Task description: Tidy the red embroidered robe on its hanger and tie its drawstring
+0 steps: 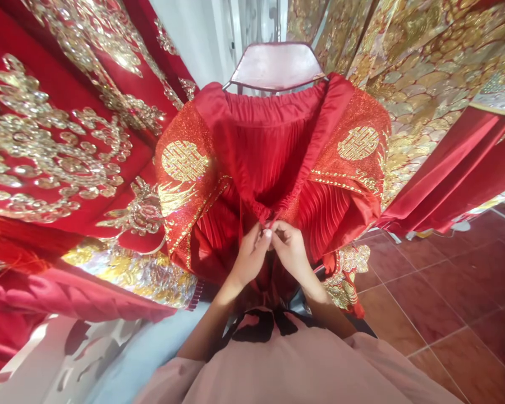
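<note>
A red pleated skirt point(273, 146) with a gathered waistband and glittering, gold-embroidered panels hangs in front of me. Its waistband is spread wide at the top and comes together at the front, where both of my hands meet. My left hand point(252, 249) pinches the red cloth or tie at that point. Beside it, touching, my right hand point(289, 246) has its fingers closed on the same spot. What exactly lies between the fingertips is too small to tell. Behind the waistband stands a pale plate-like hanger or chair back point(278, 64) in a dark frame.
Red cloth with gold sequins point(59, 140) hangs close on the left. Gold scale-patterned fabric point(421, 73) covers the back right, beside a plain red drape point(446, 163). Reddish floor tiles point(437, 297) show at lower right. A white cut-out panel point(71, 348) stands at lower left.
</note>
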### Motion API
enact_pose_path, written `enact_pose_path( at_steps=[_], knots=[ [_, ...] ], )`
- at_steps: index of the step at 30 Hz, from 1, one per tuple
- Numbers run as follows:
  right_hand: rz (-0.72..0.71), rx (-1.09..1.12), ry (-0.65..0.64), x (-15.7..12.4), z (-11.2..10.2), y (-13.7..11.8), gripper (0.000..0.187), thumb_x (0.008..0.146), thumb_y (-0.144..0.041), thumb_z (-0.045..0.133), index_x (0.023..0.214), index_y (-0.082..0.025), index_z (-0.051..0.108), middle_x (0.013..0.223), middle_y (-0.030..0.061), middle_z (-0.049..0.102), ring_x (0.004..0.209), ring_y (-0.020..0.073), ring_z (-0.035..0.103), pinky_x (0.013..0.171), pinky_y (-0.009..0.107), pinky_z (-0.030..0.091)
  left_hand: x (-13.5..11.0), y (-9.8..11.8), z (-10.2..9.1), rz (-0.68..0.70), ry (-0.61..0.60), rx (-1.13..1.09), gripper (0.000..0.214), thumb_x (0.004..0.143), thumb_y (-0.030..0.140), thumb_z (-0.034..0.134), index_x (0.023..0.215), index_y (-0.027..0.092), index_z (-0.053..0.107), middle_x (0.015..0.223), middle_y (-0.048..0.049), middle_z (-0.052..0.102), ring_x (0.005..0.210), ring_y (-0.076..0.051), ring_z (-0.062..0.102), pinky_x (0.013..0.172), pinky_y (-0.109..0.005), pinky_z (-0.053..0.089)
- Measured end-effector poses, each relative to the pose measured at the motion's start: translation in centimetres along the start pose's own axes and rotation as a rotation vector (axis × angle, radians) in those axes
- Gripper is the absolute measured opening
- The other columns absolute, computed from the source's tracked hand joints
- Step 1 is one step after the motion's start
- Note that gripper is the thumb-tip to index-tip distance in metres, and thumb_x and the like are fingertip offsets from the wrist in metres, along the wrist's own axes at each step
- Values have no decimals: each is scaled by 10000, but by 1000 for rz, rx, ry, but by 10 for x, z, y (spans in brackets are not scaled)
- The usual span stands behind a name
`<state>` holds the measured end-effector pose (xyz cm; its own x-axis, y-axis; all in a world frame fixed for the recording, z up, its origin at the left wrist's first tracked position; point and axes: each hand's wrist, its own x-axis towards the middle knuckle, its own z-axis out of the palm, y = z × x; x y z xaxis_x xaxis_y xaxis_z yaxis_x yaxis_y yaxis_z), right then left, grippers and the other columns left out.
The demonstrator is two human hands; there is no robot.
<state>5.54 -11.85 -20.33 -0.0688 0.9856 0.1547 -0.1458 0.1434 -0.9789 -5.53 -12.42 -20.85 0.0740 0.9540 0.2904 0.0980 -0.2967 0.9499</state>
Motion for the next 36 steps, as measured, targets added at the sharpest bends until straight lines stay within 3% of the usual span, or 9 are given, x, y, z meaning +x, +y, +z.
enact_pose_path(
  at_steps=[2, 5, 9, 12, 15, 18, 24, 30, 36],
  knots=[
    [13, -52, 33, -4, -1, -1, 150, 754, -302, 625, 707, -165, 584, 601, -30, 562, 521, 77, 510, 528, 197, 452, 5, 3, 4, -14, 23, 62, 245, 886, 373, 490, 818, 160, 590, 708, -4, 561, 661, -121, 539, 610, -208, 427],
    [35, -73, 73, -8, -7, -1, 130, 707, -282, 670, 706, -154, 644, 614, -22, 603, 507, 65, 518, 519, 191, 464, 12, 7, 2, 59, 151, 198, 177, 838, 301, 574, 757, 151, 622, 705, 2, 552, 656, -108, 511, 615, -203, 397],
    [249, 216, 51, -4, -22, 5, 254, 584, -298, 773, 773, -158, 677, 533, -52, 572, 418, 50, 488, 407, 165, 443, 14, 12, -4, 35, 100, 205, 257, 832, 276, 555, 611, 147, 539, 578, 32, 452, 545, -85, 419, 521, -198, 321],
    [335, 412, 138, 4, -28, 7, 297, 538, -301, 811, 751, -167, 655, 503, -65, 560, 415, 45, 498, 422, 154, 469, 11, 15, -2, 43, 76, 217, 316, 846, 248, 498, 547, 152, 471, 541, 35, 417, 528, -82, 398, 515, -200, 299],
    [280, 480, 187, 10, -20, 1, 270, 547, -302, 813, 712, -174, 643, 576, -35, 624, 503, 73, 571, 496, 183, 513, 10, 17, 1, 18, 37, 146, 318, 829, 240, 476, 523, 155, 464, 510, 33, 427, 505, -82, 396, 502, -199, 300],
    [193, 560, 138, 10, -5, -11, 203, 574, -257, 794, 708, -178, 665, 664, -16, 664, 557, 73, 579, 532, 175, 495, 11, 17, 1, -15, -1, 52, 312, 813, 260, 477, 520, 155, 477, 491, 30, 440, 481, -84, 391, 485, -199, 304],
    [195, 654, 77, -5, 6, -21, 219, 580, -162, 766, 790, -202, 721, 802, -5, 695, 741, 96, 607, 725, 204, 481, 7, 14, -1, 7, -3, 67, 305, 838, 291, 500, 574, 139, 526, 539, 26, 481, 515, -81, 396, 503, -192, 311],
    [178, 694, 136, -6, 7, -19, 172, 567, -177, 789, 712, -197, 697, 708, -40, 631, 644, 50, 528, 658, 175, 439, 3, 11, 4, 13, -17, 88, 308, 850, 313, 510, 599, 136, 537, 550, 25, 496, 525, -85, 405, 505, -193, 320],
    [152, 583, 251, -7, 12, -17, 324, 600, -263, 774, 912, -209, 706, 665, -46, 618, 607, 64, 521, 668, 219, 455, 6, 9, 2, 21, -23, 102, 310, 857, 307, 501, 611, 137, 580, 550, 14, 546, 518, -94, 456, 515, -200, 354]
  ],
)
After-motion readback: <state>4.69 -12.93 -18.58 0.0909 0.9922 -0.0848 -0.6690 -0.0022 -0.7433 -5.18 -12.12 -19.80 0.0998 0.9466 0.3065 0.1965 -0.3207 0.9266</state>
